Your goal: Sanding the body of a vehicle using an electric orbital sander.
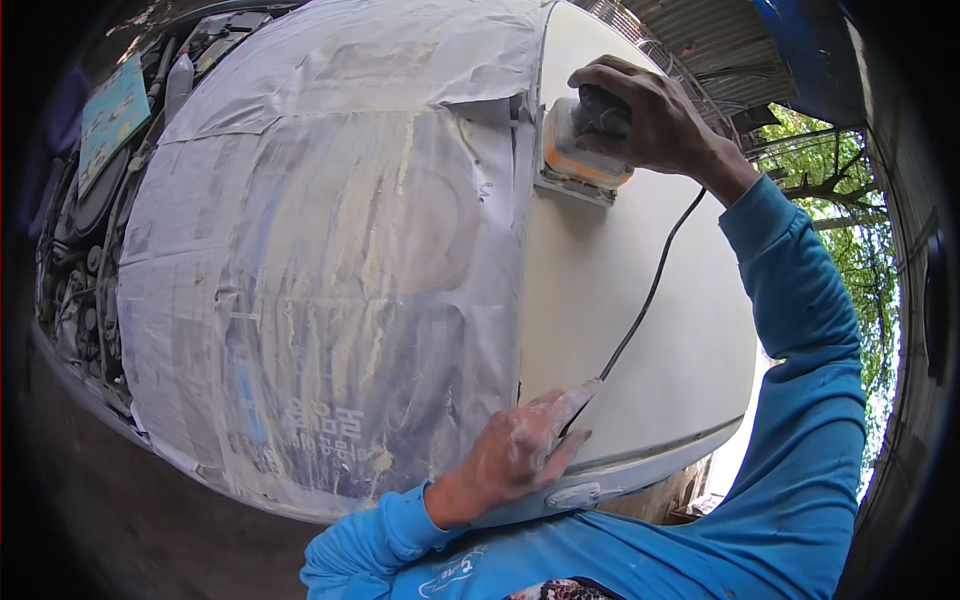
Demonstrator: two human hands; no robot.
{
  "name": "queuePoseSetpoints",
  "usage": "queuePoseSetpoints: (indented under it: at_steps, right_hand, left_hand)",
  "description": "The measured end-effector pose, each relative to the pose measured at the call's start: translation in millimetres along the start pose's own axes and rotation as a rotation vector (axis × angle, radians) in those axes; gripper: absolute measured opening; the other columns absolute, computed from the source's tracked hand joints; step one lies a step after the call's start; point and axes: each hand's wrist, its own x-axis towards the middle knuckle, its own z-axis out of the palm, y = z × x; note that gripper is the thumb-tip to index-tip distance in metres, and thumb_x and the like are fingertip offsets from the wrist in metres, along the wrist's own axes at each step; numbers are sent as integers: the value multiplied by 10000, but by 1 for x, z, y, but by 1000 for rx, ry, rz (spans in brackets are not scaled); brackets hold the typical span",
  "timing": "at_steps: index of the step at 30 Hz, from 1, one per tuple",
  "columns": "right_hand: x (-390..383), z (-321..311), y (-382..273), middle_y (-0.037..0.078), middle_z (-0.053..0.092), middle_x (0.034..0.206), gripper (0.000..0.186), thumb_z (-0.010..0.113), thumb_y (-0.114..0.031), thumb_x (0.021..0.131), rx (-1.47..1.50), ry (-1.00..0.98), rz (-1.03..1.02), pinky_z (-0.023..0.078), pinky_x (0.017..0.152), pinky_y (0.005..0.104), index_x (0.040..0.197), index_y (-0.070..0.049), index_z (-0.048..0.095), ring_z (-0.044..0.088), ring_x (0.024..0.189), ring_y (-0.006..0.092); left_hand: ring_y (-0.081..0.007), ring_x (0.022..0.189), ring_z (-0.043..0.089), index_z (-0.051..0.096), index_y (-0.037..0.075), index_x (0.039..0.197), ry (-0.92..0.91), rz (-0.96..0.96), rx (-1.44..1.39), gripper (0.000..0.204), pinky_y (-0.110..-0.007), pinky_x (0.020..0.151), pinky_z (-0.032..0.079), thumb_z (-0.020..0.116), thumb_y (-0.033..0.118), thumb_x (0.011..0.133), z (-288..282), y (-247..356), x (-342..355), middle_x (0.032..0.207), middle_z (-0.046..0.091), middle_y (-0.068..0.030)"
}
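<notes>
My right hand is closed over the dark top of an electric sander, a boxy tool with an orange band and a flat pad. The sander's pad rests on the pale cream car roof, close to the masked windshield's edge. A black power cord runs from near my right wrist down to my left hand. The dusty fingers of my left hand are closed around that cord, above the roof's near edge.
Plastic film and paper, streaked with dried drips, cover the windshield left of the roof. Beyond them lies the exposed engine bay with a patterned board and a clear bottle. Corrugated sheets and leafy branches stand at right.
</notes>
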Motion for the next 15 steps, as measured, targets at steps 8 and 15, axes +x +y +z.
queuePoseSetpoints:
  at_steps: [8,15]
  right_hand:
    - [-23,-9,-49,67,673,1120,535,862,-242,715,16,4,36,588,862,415,1188,-111,651,698,964,301]
    - [-9,-5,-30,69,677,1119,533,861,-238,718,-38,3,67,596,842,420,1187,-101,648,708,937,303]
  left_hand:
    - [-392,935,695,585,-21,1367,29,107,-56,529,-385,808,553,701,-46,852,3,-2,-2,1086,700,-235]
    - [-393,969,700,590,-29,1357,18,71,-37,520,-379,844,552,705,-47,850,3,0,-3,1116,702,-237]
